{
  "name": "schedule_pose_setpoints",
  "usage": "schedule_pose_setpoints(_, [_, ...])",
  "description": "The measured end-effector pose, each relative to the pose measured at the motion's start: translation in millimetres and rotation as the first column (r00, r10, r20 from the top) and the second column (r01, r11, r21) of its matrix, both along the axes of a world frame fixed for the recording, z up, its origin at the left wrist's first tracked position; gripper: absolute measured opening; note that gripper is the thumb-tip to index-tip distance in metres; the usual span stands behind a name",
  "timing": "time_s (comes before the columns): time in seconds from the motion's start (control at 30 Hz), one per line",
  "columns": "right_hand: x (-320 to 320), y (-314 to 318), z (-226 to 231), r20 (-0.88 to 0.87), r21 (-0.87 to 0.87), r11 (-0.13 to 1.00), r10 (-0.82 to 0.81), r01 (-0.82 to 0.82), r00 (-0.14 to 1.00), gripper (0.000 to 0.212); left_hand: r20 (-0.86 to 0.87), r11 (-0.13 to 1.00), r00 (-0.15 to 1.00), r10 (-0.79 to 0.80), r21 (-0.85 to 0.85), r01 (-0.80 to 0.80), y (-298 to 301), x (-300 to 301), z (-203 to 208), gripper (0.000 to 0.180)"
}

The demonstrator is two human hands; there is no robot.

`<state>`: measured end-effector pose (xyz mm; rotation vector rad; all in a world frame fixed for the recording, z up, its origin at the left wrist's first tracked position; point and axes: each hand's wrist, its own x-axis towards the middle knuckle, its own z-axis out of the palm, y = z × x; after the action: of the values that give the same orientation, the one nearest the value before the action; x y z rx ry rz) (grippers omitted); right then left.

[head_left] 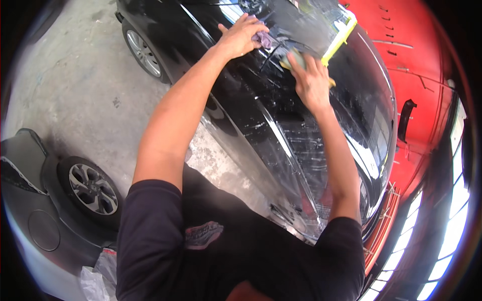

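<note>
My left hand [241, 38] rests on the black car's body panel [281, 105], its fingers stretched forward with a crumpled purple cloth [263, 39] held against them. To its right, my right hand [312, 80] is bent around a pale yellow-green pad [290, 60] and presses it flat on the same panel. A yellowish edge also shows beside the right fingers; whether it belongs to the pad, I cannot tell. The dark surface around both hands is glossy, with wet-looking streaks and whitish specks. Beyond the right hand, a dull grey patch is bordered by bright yellow tape [342, 40].
The car's front wheel [143, 52] stands on the grey concrete floor [85, 85] at the left. Another car's wheel [93, 188] and dark body are at the lower left, with a clear plastic bag [100, 276] below. A red wall [409, 55] runs along the right.
</note>
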<state>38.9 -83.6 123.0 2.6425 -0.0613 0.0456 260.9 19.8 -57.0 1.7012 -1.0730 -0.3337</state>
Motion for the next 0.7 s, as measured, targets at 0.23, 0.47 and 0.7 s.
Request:
schedule_pose_setpoints(0.23, [41.0, 4.2, -31.8, 0.114, -0.055, 0.998, 0.021, -0.015, 0.993, 0.071, 0.000, 0.999, 1.000, -0.007, 0.051, 0.007, 1.9, -0.4, 16.1, 0.058])
schedule_pose_setpoints(0.47, [-63.6, 7.5, -14.8, 0.115, -0.083, 0.995, 0.071, -0.062, 0.991, 0.080, 0.027, 1.000, 1.000, -0.006, -0.010, 0.006, -3.9, -1.2, 2.1, 0.057])
schedule_pose_setpoints(0.7, [-18.7, 25.9, -36.8, -0.005, -0.048, 0.998, 0.044, -0.045, 0.999, 0.077, 0.038, 0.999, 0.999, 0.031, 0.008, -0.032, -10.1, -1.7, -5.3, 0.055])
